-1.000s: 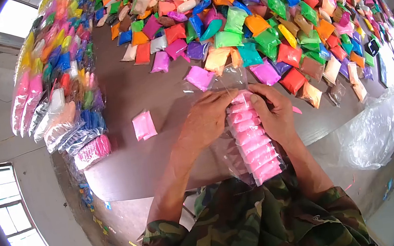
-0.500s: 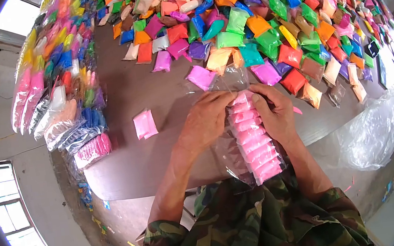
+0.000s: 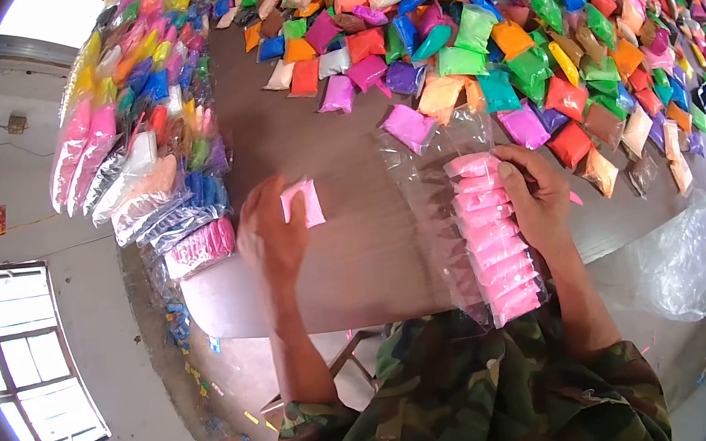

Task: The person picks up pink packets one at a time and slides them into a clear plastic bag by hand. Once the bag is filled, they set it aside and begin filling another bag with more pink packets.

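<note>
My right hand (image 3: pixel 537 193) pinches the upper right side of a clear plastic bag (image 3: pixel 427 211), where a column of pink packets (image 3: pixel 497 242) lies stacked. The bag's left part is see-through and flat, its lower end near my camouflage clothing. Over at the left, my left hand (image 3: pixel 273 230) is at a single pink packet (image 3: pixel 311 205), thumb on its face and the other fingers curled at its left edge, slightly blurred. That packet is on or just above the brown table.
Many coloured packets (image 3: pixel 516 37) cover the table's (image 3: pixel 358 264) far side and right. Bundled coloured bags (image 3: pixel 134 159) stand along the left edge, with a pink bundle (image 3: pixel 200 246) nearest. Crumpled clear plastic (image 3: pixel 683 255) hangs at the right edge.
My left hand has left the bag's top and moved left to the single pink packet. My right hand still holds the bag. The whole view has shifted, with things appearing farther right.
</note>
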`<action>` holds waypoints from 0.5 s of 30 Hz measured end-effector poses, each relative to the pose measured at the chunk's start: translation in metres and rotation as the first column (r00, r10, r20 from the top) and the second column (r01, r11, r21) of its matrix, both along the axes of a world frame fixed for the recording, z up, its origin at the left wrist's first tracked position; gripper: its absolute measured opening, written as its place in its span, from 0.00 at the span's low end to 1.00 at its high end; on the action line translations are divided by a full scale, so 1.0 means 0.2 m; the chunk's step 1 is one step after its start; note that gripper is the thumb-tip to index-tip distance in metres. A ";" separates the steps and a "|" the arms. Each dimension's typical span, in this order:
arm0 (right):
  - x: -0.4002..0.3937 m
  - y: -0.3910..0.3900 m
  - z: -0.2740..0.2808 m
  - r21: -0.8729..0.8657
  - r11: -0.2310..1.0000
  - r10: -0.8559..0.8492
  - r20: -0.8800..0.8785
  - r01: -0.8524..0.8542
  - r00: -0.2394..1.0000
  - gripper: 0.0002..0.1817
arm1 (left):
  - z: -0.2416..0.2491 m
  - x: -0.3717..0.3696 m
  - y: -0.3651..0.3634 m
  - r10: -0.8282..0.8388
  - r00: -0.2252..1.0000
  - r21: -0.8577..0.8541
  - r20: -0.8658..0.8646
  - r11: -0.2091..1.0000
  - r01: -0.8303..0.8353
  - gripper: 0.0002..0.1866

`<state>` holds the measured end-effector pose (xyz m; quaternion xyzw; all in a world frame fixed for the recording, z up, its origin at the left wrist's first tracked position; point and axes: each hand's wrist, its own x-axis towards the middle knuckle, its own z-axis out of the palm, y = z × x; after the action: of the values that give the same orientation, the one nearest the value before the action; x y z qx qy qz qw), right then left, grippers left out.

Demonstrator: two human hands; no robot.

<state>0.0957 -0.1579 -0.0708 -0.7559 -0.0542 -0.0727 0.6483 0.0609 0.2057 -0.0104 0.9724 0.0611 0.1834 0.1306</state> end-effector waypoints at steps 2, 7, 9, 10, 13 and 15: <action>0.00 0.00 0.00 -0.002 1.000 0.000 -0.002 0.000 1.000 0.14 | 0.02 -0.01 0.06 0.104 0.984 -0.096 -0.146 0.988 -0.119 0.20; 0.00 -0.01 0.03 -0.031 1.000 0.004 -0.020 -0.004 1.000 0.14 | -0.03 -0.02 0.15 0.041 0.984 -0.566 -0.176 0.813 -0.135 0.19; -0.01 0.00 0.04 -0.019 1.000 -0.003 -0.016 0.003 1.000 0.14 | -0.02 -0.05 0.16 0.015 0.974 -0.564 -0.225 0.813 -0.143 0.17; -0.01 0.01 0.05 -0.012 1.000 -0.004 -0.029 0.004 1.000 0.14 | -0.01 -0.06 0.16 0.003 0.968 -0.564 -0.249 0.812 -0.148 0.16; -0.01 0.00 0.05 -0.001 1.000 -0.003 -0.040 0.003 0.999 0.14 | 0.01 -0.10 0.14 -0.009 0.943 -0.540 -0.334 0.822 -0.183 0.12; 0.00 0.00 0.03 -0.009 1.000 -0.005 -0.013 0.005 1.000 0.14 | 0.01 -0.14 0.14 -0.076 0.941 -0.569 -0.329 0.812 -0.133 0.09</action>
<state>0.0948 -0.1576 -0.0652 -0.7594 -0.0486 -0.0691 0.6451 0.0330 0.2347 -0.0079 0.9009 0.1505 -0.0112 0.4070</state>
